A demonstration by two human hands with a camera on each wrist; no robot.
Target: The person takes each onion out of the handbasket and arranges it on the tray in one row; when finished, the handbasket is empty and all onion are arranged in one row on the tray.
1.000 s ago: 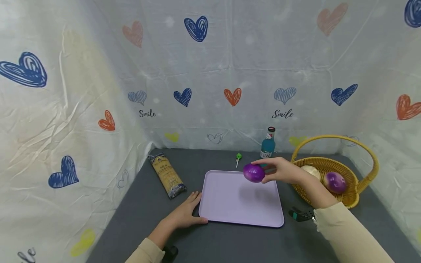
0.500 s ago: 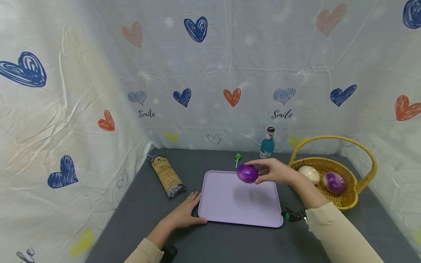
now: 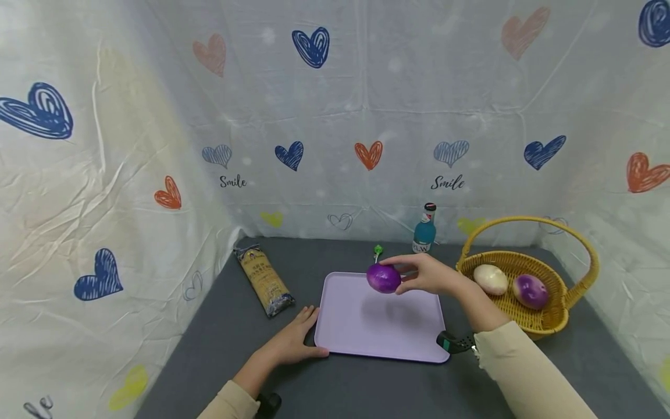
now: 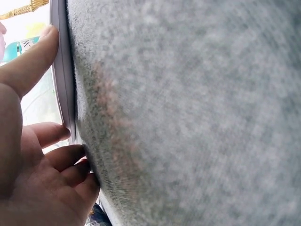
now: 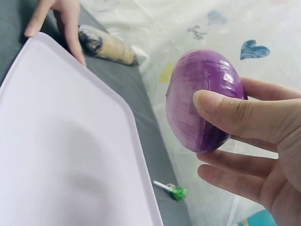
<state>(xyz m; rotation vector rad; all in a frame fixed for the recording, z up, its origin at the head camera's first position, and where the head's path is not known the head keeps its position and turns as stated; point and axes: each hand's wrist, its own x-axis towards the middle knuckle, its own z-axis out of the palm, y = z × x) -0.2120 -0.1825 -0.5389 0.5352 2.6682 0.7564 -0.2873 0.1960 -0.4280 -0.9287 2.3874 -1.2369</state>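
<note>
My right hand [image 3: 426,274] holds a glossy purple onion [image 3: 384,279] above the far part of a pale lilac tray [image 3: 377,331]. In the right wrist view, the thumb lies across the side of the onion [image 5: 202,103], with fingers behind it. A soft shadow falls on the tray below. My left hand [image 3: 294,340] rests at the tray's near left corner, fingers extended along its left edge and thumb at the front edge. The left wrist view has that thumb [image 4: 37,59] against the tray's rim [image 4: 63,70].
A yellow wicker basket [image 3: 555,314] on the right holds a white onion [image 3: 491,279] and a purple one [image 3: 531,291]. Behind the tray stand a blue bottle [image 3: 424,231] and a green lollipop [image 3: 378,251]. A yellow packet [image 3: 264,279] lies on the left of the grey table [image 3: 335,387].
My right hand has moved left with the onion, from the tray's right side toward its middle. The white onion in the basket shows more fully. My left hand stays at the corner.
</note>
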